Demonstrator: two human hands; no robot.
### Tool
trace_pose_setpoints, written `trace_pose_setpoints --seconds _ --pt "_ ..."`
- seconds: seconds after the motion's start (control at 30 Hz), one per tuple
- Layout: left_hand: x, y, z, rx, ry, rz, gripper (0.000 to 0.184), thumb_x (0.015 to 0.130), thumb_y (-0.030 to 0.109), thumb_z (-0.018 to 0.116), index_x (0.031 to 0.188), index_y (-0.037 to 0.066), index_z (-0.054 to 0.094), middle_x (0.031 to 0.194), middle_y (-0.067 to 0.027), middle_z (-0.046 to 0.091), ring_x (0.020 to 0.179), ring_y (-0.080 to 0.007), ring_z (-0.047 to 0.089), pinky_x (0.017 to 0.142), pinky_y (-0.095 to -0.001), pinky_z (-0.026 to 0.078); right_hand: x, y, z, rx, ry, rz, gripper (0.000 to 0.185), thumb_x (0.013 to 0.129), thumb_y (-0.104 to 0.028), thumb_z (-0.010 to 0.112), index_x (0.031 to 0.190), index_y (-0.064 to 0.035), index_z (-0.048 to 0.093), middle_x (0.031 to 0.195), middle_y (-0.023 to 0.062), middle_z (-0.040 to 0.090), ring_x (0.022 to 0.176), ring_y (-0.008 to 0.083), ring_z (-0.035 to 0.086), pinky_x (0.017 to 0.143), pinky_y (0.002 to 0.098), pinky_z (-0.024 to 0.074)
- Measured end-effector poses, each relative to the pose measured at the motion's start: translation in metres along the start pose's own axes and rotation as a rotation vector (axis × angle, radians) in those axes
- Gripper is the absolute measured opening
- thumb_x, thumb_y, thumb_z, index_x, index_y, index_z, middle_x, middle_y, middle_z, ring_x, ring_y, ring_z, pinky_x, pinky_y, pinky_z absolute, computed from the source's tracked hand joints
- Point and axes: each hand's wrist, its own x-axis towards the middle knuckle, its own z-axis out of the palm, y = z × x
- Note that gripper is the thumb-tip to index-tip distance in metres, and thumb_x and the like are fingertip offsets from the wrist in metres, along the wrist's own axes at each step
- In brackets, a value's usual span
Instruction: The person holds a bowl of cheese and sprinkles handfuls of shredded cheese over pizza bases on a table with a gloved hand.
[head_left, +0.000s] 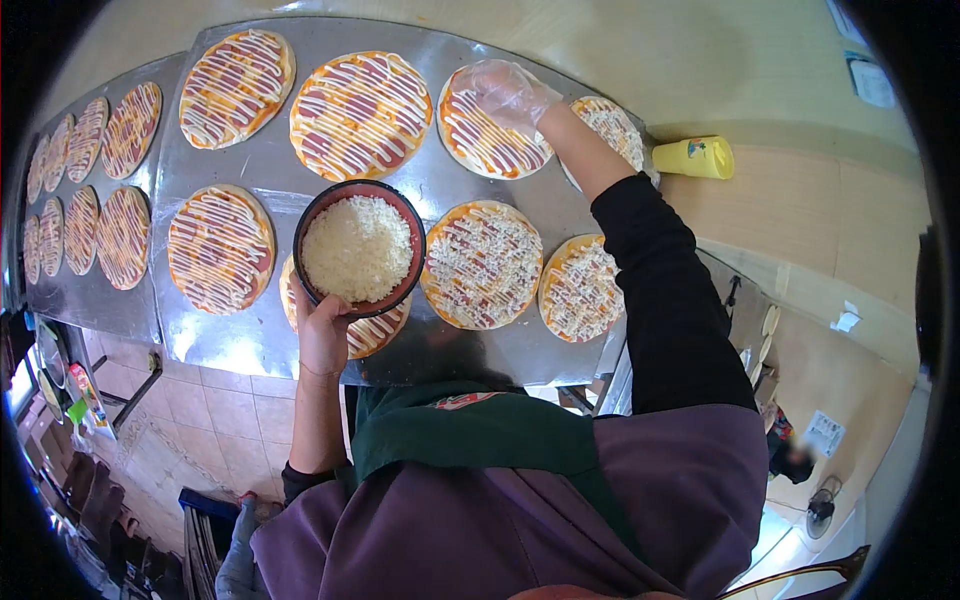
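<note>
My left hand (323, 335) grips the near rim of a dark round bowl (418, 240) filled with white grated cheese (357, 248). The bowl partly covers a pizza (377, 332) beneath it. My right hand (507, 93), in a clear plastic glove, is over the upper part of a pizza (490, 142) striped with white sauce. Its fingers are bent together; what they hold, if anything, is hidden. Grated cheese covers a pizza (482, 265) right of the bowl, another (582, 290) beside my right sleeve, and one (610, 130) partly behind my right forearm.
Several striped pizzas without cheese lie on the metal table (165, 190) to the left, in two rows. A yellow cup (694, 157) lies beyond the table's right end. At the lower left, part of a person (238, 555) shows on the tiled floor.
</note>
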Motion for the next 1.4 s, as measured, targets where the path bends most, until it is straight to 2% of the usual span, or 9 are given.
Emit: trace_pose_setpoints --seconds 0.07,0.27,0.37,0.47,0.5,0.57,0.67,0.87,1.4 --pt "-0.001 0.000 0.001 -0.011 0.014 -0.007 0.072 0.068 -0.007 0.043 0.136 0.011 0.025 0.119 -0.0124 0.047 0.090 -0.0196 0.055 0.069 -0.0293 0.053 0.002 0.006 0.017 0.558 -0.103 0.073 0.026 0.086 -0.013 0.048 0.105 -0.0106 0.065 0.105 0.0142 0.063 0.098 0.0277 0.059 0.089 0.0334 0.0453" --pt "-0.002 -0.005 -0.005 -0.008 0.014 0.001 0.074 0.068 -0.008 0.042 0.138 0.010 0.023 0.119 -0.0118 0.047 0.088 -0.0178 0.055 0.070 -0.0277 0.052 -0.032 -0.023 0.016 0.328 -0.102 -0.029 0.026 0.089 -0.026 0.052 0.100 -0.0078 0.066 0.103 0.0123 0.064 0.096 0.0253 0.060 0.088 0.0335 0.0453" --pt "-0.002 -0.005 -0.006 -0.014 0.010 -0.007 0.074 0.069 -0.008 0.042 0.138 0.010 0.023 0.117 -0.0110 0.048 0.085 -0.0165 0.055 0.069 -0.0264 0.051 -0.056 -0.045 -0.002 0.892 -0.177 0.277 0.018 0.086 -0.006 0.056 0.102 0.0001 0.062 0.111 0.0111 0.061 0.099 0.0182 0.060 0.085 0.0263 0.0488" --pt "-0.001 -0.008 -0.010 -0.015 0.005 -0.015 0.074 0.069 -0.009 0.043 0.138 0.010 0.023 0.116 -0.0103 0.049 0.082 -0.0154 0.055 0.068 -0.0255 0.050 -0.082 -0.031 0.011 1.083 -0.129 0.147 0.018 0.086 -0.012 0.059 0.101 -0.0020 0.063 0.109 0.0129 0.062 0.096 0.0193 0.061 0.080 0.0256 0.0508" --pt "-0.002 -0.007 -0.008 -0.015 0.008 -0.016 0.074 0.069 -0.009 0.043 0.138 0.010 0.023 0.115 -0.0101 0.049 0.082 -0.0150 0.054 0.068 -0.0252 0.050 -0.084 -0.035 0.005 1.084 -0.132 0.148 0.018 0.086 -0.012 0.059 0.101 -0.0020 0.063 0.109 0.0129 0.062 0.096 0.0193 0.061 0.080 0.0256 0.0508" --pt "-0.002 -0.007 -0.006 -0.015 0.013 -0.017 0.074 0.069 -0.009 0.043 0.138 0.010 0.023 0.114 -0.0098 0.050 0.082 -0.0145 0.054 0.068 -0.0250 0.050 -0.084 -0.049 -0.013 0.317 -0.289 0.064 0.020 0.084 -0.011 0.062 0.101 -0.0018 0.064 0.101 0.0112 0.065 0.091 0.0169 0.062 0.077 0.0254 0.0511" --pt "-0.002 -0.007 -0.004 -0.017 0.002 0.002 0.073 0.070 -0.010 0.043 0.137 0.010 0.024 0.114 -0.0097 0.050 0.082 -0.0143 0.054 0.069 -0.0253 0.050 -0.097 -0.042 0.009 0.532 0.065 0.199 0.020 0.078 -0.013 0.060 0.095 -0.0058 0.068 0.089 0.0086 0.067 0.077 0.0162 0.063 0.071 0.0268 0.0506" --pt "-0.003 -0.009 -0.002 -0.033 0.005 -0.003 0.068 0.070 -0.010 0.042 0.134 0.009 0.027 0.115 -0.0107 0.049 0.085 -0.0149 0.055 0.070 -0.0257 0.050 -0.077 -0.048 0.007 0.672 -0.140 0.681 0.028 0.071 -0.012 0.059 0.097 -0.0085 0.070 0.091 0.0121 0.068 0.083 0.0184 0.065 0.077 0.0286 0.0499" --pt "-0.005 -0.014 -0.006 -0.006 -0.025 -0.002 0.071 0.071 -0.009 0.042 0.137 0.009 0.022 0.120 -0.0124 0.047 0.089 -0.0172 0.057 0.071 -0.0269 0.052 -0.057 -0.061 0.012 0.524 0.145 0.547 0.018 0.083 -0.016 0.060 0.097 -0.0097 0.069 0.093 0.0130 0.068 0.084 0.0224 0.066 0.081 0.0300 0.0499"
